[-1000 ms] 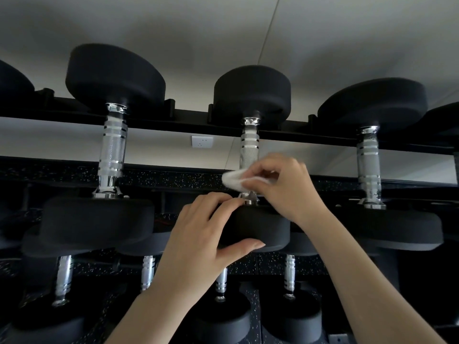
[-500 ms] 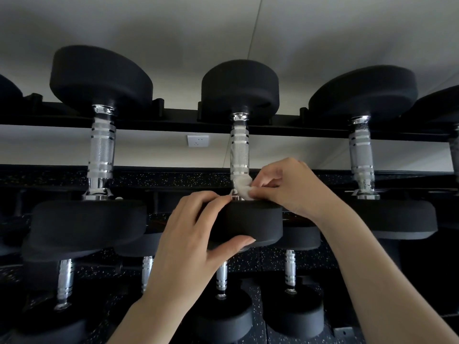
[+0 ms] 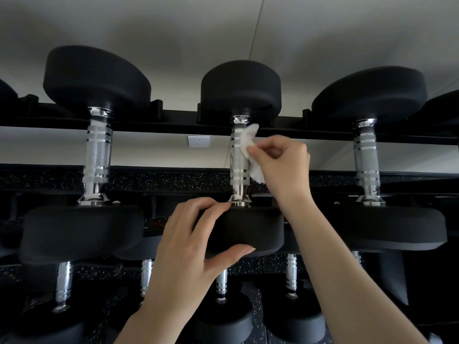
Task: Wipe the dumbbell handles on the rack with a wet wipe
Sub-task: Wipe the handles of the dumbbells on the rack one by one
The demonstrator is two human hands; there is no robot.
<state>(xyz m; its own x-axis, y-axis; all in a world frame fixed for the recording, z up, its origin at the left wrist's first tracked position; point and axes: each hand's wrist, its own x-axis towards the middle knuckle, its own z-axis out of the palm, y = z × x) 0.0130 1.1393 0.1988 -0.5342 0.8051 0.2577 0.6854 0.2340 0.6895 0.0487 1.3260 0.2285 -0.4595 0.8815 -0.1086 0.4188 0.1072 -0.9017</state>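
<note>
Three black dumbbells with chrome knurled handles lie across the top tier of a black rack (image 3: 173,125). My right hand (image 3: 283,165) pinches a crumpled white wet wipe (image 3: 248,142) against the upper right side of the middle dumbbell's handle (image 3: 238,165). My left hand (image 3: 188,244) grips the near black head (image 3: 250,229) of that same dumbbell, fingers over its top edge and thumb underneath. The left dumbbell's handle (image 3: 97,155) and the right dumbbell's handle (image 3: 367,160) stand untouched on either side.
A lower tier holds several smaller dumbbells (image 3: 221,281) beneath my arms. A white wall socket (image 3: 198,141) shows behind the rack between the left and middle handles. Speckled black flooring lies beyond the rack.
My right hand slid the wipe up the middle handle, from its bottom collar to near the top. My left hand kept its grip on the near head.
</note>
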